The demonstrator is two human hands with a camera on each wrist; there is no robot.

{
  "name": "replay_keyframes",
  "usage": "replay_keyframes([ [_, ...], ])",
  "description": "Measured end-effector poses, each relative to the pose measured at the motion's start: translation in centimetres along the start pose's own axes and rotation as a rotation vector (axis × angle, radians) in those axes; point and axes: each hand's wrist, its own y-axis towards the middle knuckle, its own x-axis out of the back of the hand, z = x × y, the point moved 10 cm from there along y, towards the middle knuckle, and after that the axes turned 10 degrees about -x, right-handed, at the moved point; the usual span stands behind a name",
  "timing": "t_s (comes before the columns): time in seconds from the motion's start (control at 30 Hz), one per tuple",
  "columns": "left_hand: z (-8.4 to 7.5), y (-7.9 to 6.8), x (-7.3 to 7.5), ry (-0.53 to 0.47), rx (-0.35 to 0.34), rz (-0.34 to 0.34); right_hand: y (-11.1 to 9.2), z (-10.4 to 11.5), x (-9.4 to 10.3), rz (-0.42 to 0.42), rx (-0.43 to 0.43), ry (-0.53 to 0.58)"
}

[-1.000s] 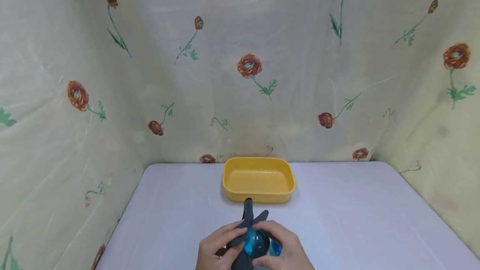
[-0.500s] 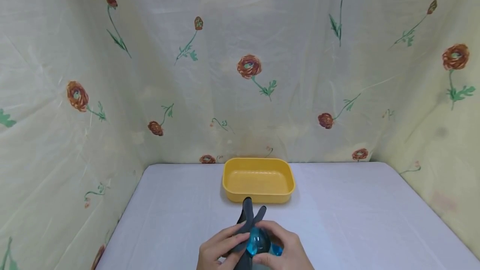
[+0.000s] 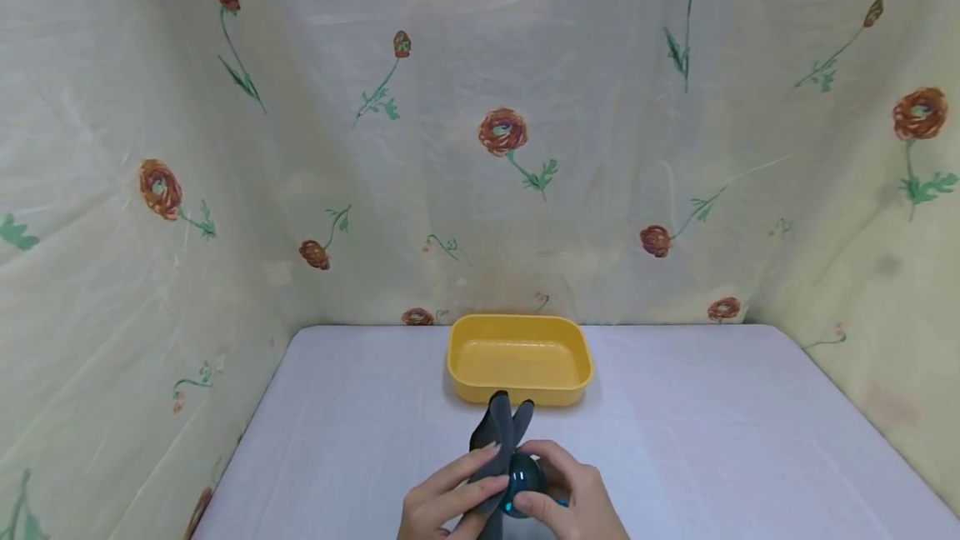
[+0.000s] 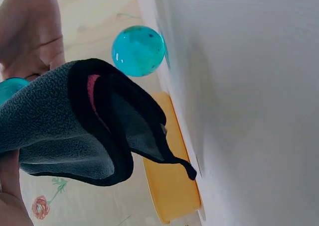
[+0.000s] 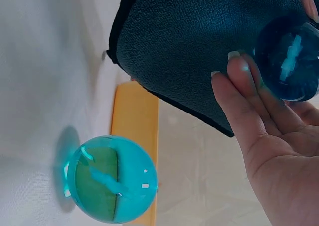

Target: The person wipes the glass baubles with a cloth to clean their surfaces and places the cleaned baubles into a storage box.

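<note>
A dark grey cloth (image 3: 497,433) with black edging hangs folded from my left hand (image 3: 453,500), whose fingers pinch it. My right hand (image 3: 579,497) grips a see-through blue ball (image 3: 528,477) between thumb and fingers, against the cloth. In the right wrist view this held ball (image 5: 288,56) has a pale streak inside, and the cloth (image 5: 184,47) spreads behind it. A second see-through blue ball (image 5: 112,179) sits on the table below my right hand. Only a sliver of that one shows past the right hand in the head view.
A yellow rectangular tub (image 3: 519,397) stands at the table's back edge, just beyond the cloth. The table (image 3: 690,423) wears a white cover. Flower-printed curtains (image 3: 585,107) enclose the back and both sides.
The cloth's upper folds have drawn closer together and its side now faces the held ball. That ball has shifted slightly right and looks darker. The tub stays put.
</note>
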Motion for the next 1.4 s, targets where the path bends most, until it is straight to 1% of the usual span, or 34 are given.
replay_keyframes([
  [0.1,-0.3,0.0,-0.1,0.007,-0.04,0.007,0.1,-0.2,0.2,-0.006,-0.014,-0.002],
  [0.2,-0.4,0.0,-0.1,0.003,-0.062,0.015,0.2,-0.2,0.3,-0.007,-0.018,0.007],
  [0.27,-0.4,0.0,-0.1,0.0,-0.061,0.018,0.3,-0.3,0.2,-0.005,-0.019,0.015],
  [0.4,-0.2,-0.1,-0.1,0.004,-0.03,0.021,0.3,-0.4,0.1,-0.004,-0.029,0.027],
  [0.57,-0.1,0.0,0.0,0.005,-0.022,0.007,0.3,-0.4,-0.1,0.006,-0.028,0.039],
  [0.7,0.3,0.0,0.0,0.007,0.05,0.001,0.2,-0.5,-0.2,0.005,-0.031,0.033],
  [0.83,0.8,-0.1,0.0,0.019,0.146,-0.023,-0.1,-0.3,-0.1,-0.014,-0.021,0.027],
  [0.97,1.5,-0.4,0.0,-0.015,0.269,-0.046,-0.3,0.1,0.1,-0.048,-0.01,0.007],
  [1.03,1.9,-0.6,0.0,-0.045,0.34,-0.047,-0.4,0.1,0.2,-0.057,-0.016,-0.001],
  [1.1,2.3,-0.8,-0.1,-0.066,0.396,-0.044,-0.4,0.2,0.2,-0.058,-0.022,-0.005],
  [1.17,2.5,-1.0,-0.2,-0.081,0.433,-0.035,-0.5,0.2,0.1,-0.053,-0.021,-0.007],
  [1.2,2.6,-1.0,-0.2,-0.084,0.441,-0.03,-0.5,0.3,0.1,-0.053,-0.015,-0.007],
  [1.3,2.9,-1.1,-0.3,-0.088,0.476,-0.016,-0.5,0.6,0.1,-0.064,0.021,-0.017],
  [1.33,2.9,-1.1,-0.3,-0.084,0.474,-0.015,-0.6,0.7,0.1,-0.071,0.033,-0.02],
  [1.4,3.0,-1.1,-0.3,-0.082,0.509,-0.008,-0.6,0.8,0.2,-0.081,0.059,-0.029],
])
